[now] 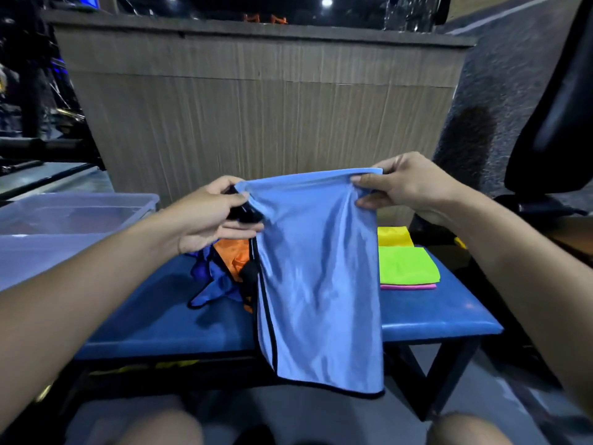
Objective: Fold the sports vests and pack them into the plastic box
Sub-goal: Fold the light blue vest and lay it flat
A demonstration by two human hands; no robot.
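Right in the middle of the frame, a light blue vest (317, 274) with black trim hangs lengthwise, folded in half, its lower edge dropping past the front of the blue padded bench (442, 313). The left hand (211, 216) pinches its upper left corner — thumb on top, fingers curled under, bunching the black straps. The right hand (407, 186) pinches the upper right corner between thumb and fingertips, holding the top edge taut and level.

Behind the hanging cloth, on the bench, lies a loose heap — an orange vest (236, 258) over a dark blue vest (211, 287). To the right of centre sits a folded stack: a lime green vest (407, 264) on a pink one (407, 286), with a yellow vest (394, 236) folded just behind. At the left edge stands the clear plastic box (77, 207); its contents are too hazy to make out.
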